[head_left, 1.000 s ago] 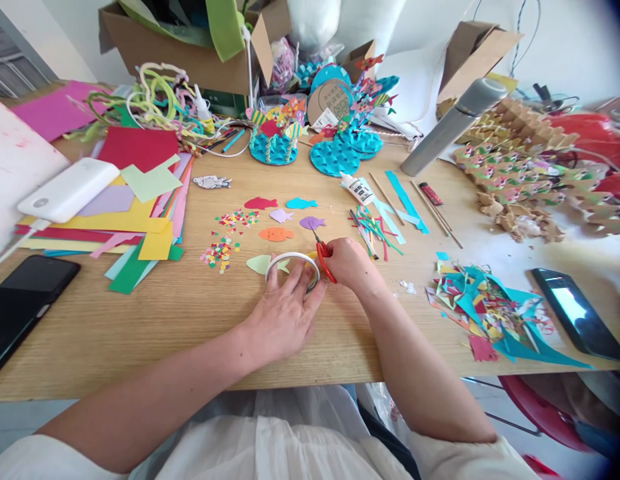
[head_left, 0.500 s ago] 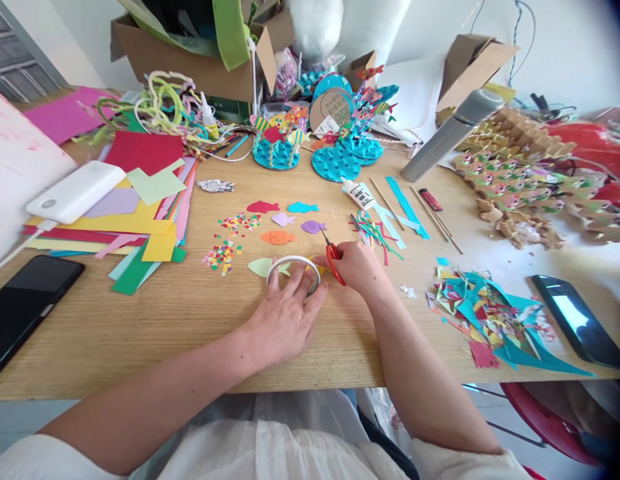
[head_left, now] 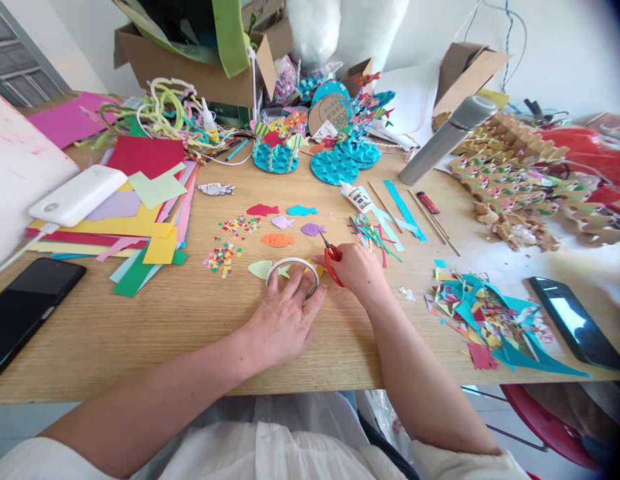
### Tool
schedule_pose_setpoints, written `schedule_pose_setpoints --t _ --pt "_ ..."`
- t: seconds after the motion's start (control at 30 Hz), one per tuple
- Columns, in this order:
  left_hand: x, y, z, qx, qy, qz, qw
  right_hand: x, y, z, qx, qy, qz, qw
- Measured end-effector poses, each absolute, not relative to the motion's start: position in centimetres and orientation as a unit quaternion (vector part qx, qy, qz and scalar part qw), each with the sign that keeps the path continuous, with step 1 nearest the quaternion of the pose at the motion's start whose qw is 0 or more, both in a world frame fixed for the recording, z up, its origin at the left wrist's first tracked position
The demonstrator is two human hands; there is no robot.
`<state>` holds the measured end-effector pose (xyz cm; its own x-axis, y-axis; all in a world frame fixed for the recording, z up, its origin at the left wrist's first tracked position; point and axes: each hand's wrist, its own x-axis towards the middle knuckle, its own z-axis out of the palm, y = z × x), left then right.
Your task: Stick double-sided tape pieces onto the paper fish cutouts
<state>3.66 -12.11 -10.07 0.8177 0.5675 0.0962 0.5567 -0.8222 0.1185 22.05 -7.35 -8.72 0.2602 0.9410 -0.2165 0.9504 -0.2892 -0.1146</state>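
My right hand [head_left: 359, 270] is closed around red-handled scissors [head_left: 332, 259], whose tips point away from me, close to a purple paper fish [head_left: 313, 230]. A ring-shaped white roll of tape [head_left: 291, 261] is in my left hand [head_left: 285, 327], with the fingers over and inside it and the thumb at its right side. Partly behind the roll lie a pale green paper fish [head_left: 261, 269] and a yellow paper piece mostly hidden by my fingers. Beyond are orange [head_left: 277, 240], red [head_left: 263, 210], blue [head_left: 301, 211] and lilac [head_left: 282, 222] paper fish.
Confetti [head_left: 224, 257] lies left of the fish. Coloured paper sheets [head_left: 135, 227] carry a white power bank [head_left: 77, 193]. A glue bottle [head_left: 357, 197], paper strips [head_left: 373, 232] and a leaning grey flask [head_left: 447, 140] stand right of centre. Paper scraps [head_left: 483, 310] and phones [head_left: 33, 310] flank my arms.
The camera view has shifted very slightly. Both hands, the scissors and the roll of tape hold nearly the same positions.
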Motion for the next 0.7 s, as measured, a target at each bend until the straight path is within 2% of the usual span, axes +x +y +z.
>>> schedule_pose_setpoints --t 0.13,0.27,0.37,0.43,0.57,0.7 --pt "3.7 -12.2 -10.1 0.95 0.3 0.071 0.045 22.0 -7.4 -8.8 0.792 0.601 -0.109 0.001" --pt "3.5 -11.9 -9.8 0.941 0.311 0.118 0.068 22.2 -7.5 -8.5 0.792 0.586 -0.099 -0.141" --pt "2.9 -11.2 -9.2 0.92 0.317 0.214 0.092 22.3 -7.6 -8.3 0.772 0.569 -0.123 -0.254" --pt "2.2 -10.5 -8.6 0.897 0.313 0.295 0.1 22.2 -7.7 -8.4 0.755 0.567 -0.144 -0.297" --pt "0.7 -9.1 -7.8 0.842 0.33 0.414 0.105 21.6 -7.9 -8.9 0.72 0.577 -0.184 -0.339" --pt "-0.1 -8.3 -7.6 0.809 0.369 0.447 0.098 21.2 -8.2 -8.7 0.693 0.602 -0.197 -0.343"
